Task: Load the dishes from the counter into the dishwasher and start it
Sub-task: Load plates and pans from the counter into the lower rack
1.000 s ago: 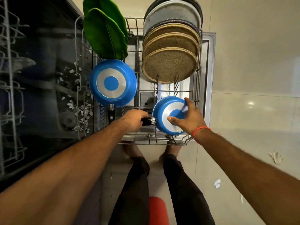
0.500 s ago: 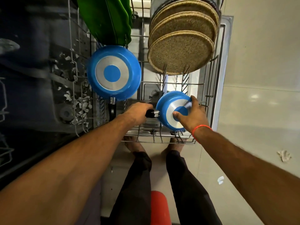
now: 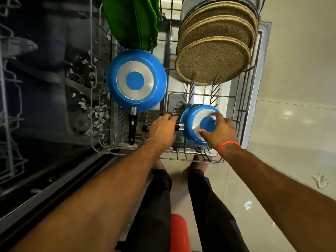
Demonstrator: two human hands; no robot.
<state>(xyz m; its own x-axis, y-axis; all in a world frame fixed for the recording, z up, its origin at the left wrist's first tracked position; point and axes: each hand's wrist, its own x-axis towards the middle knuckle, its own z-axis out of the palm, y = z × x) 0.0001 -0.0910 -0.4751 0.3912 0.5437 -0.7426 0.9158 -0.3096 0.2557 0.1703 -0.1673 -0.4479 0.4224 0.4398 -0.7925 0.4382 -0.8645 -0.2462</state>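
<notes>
- Your left hand is curled round the black handle of the small blue pan, gripping it just beside the metal collar.
- Your right hand rests on the pan's underside, fingers spread over the blue centre and the silver ring, thumb against the base.
- The small blue pan stands on edge among the tines at the near right of the lower rack, base facing you.
- Just to its left, a larger blue pan also stands on edge, its black handle pointing down toward the rack's front.
- Behind it sit green plates; to the right, speckled brown plates stand in a row.
- The rack is pulled out over the open dishwasher door.
</notes>
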